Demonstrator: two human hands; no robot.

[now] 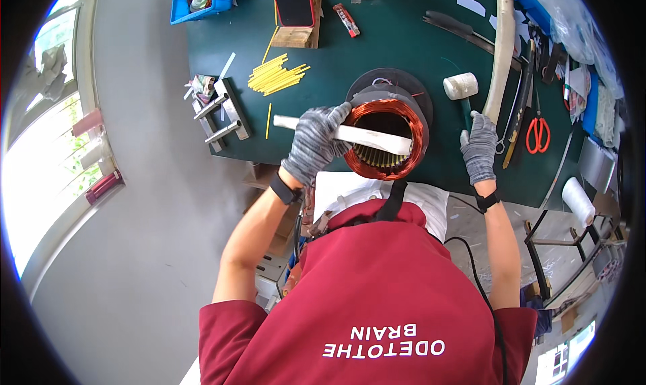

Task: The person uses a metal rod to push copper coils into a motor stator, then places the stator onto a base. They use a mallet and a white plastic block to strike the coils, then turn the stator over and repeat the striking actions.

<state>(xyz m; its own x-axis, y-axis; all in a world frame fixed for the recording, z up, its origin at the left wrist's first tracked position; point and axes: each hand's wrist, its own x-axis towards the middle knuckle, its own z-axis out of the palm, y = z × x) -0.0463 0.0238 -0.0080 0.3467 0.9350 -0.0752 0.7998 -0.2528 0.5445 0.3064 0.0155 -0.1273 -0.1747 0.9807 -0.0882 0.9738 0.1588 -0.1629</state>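
My left hand (315,143), in a grey knitted glove, is closed around a white flat bar (377,141) that widens toward its right end. The bar lies across the open mouth of a motor stator (418,126) with a ring of copper windings; slots lined in yellow show inside. My right hand (479,148), also gloved, is closed at the dark green handle of a mallet (461,87) with a whitish head. Its fingers hide the handle's lower end. A long pale wooden handle (501,55) lies just beyond these fingers.
Yellow strips (277,75) lie in a pile at the left, behind a metal frame (222,116). A phone (293,3) rests on a wooden block. Red-handled scissors (537,135) and several long tools crowd the right side. Blue bins stand at the far corners.
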